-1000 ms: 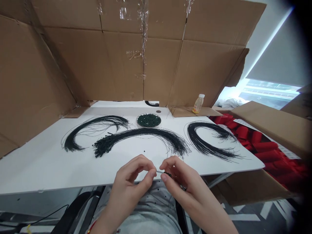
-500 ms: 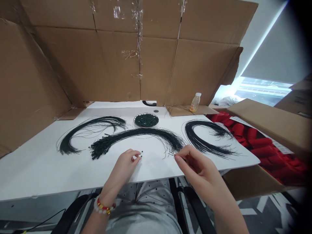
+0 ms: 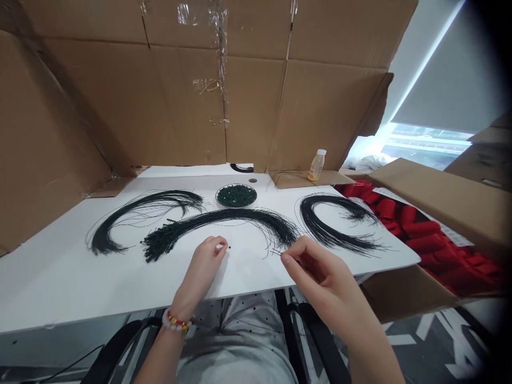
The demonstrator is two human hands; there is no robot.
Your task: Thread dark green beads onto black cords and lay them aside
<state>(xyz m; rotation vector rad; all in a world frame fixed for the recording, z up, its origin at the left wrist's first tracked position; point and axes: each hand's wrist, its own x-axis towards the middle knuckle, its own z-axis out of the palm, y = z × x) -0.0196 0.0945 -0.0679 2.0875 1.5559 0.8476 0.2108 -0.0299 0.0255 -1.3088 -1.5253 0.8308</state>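
Observation:
My left hand (image 3: 205, 265) rests on the white table (image 3: 60, 272) with its fingers curled and its fingertips pinched at a tiny dark bead (image 3: 228, 247). My right hand (image 3: 316, 266) is closed in a pinch on a thin dark cord (image 3: 276, 252) at the right end of the middle bundle of cords (image 3: 224, 218). That bundle arcs across the table, its left end thick with beads. A small dish of dark green beads (image 3: 236, 195) sits behind it.
Two more dark cord bundles lie on the table, a left bundle (image 3: 136, 213) and a right bundle (image 3: 332, 224). Cardboard walls (image 3: 180, 96) stand behind and to the left. A small bottle (image 3: 317, 165) stands at the back right. A box of red rolls (image 3: 416, 229) is at the right.
Both hands have moved apart from a joined pinch over my lap onto the table. The left went to a loose bead, the right to the end of the middle bundle.

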